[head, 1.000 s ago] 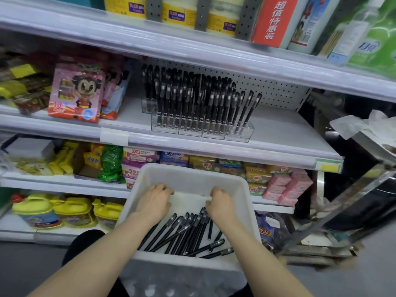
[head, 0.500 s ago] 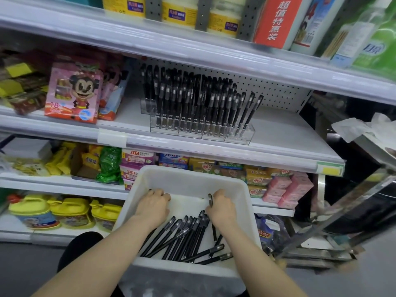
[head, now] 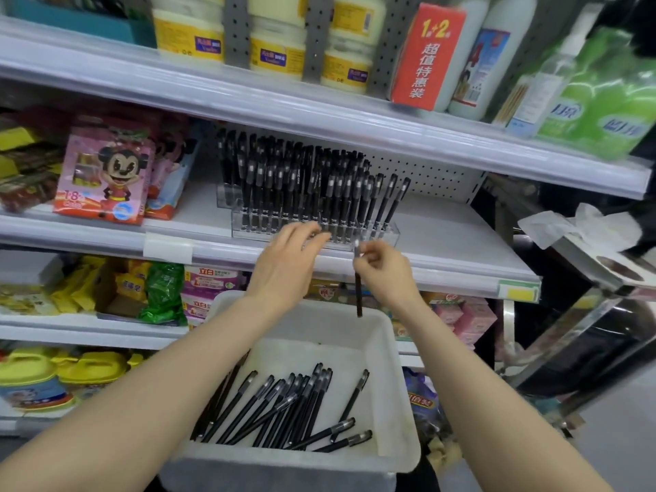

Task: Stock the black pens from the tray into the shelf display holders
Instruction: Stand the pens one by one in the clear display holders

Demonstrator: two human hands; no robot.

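Note:
A white tray [head: 390, 356] sits low in front of me with several black pens [head: 284, 410] lying loose in it. On the middle shelf stand clear display holders [head: 387, 231] packed with upright black pens [head: 301, 182]. My right hand [head: 385, 275] pinches one black pen [head: 359, 296] near its top, so it hangs upright just below the holders' front edge. My left hand [head: 287, 264] reaches toward the holders with its fingers stretched out, the fingertips at the front row; it holds nothing that I can see.
Pink toy boxes [head: 103, 179] stand left of the holders on the same shelf [head: 443, 243]. Jars and bottles fill the shelf above, snack packs the shelf below. A metal cart [head: 585, 349] with crumpled paper stands at the right.
Both hands have risen out of the tray to the shelf. My right hand has picked up one pen and lifted it; my left hand came up with nothing in it.

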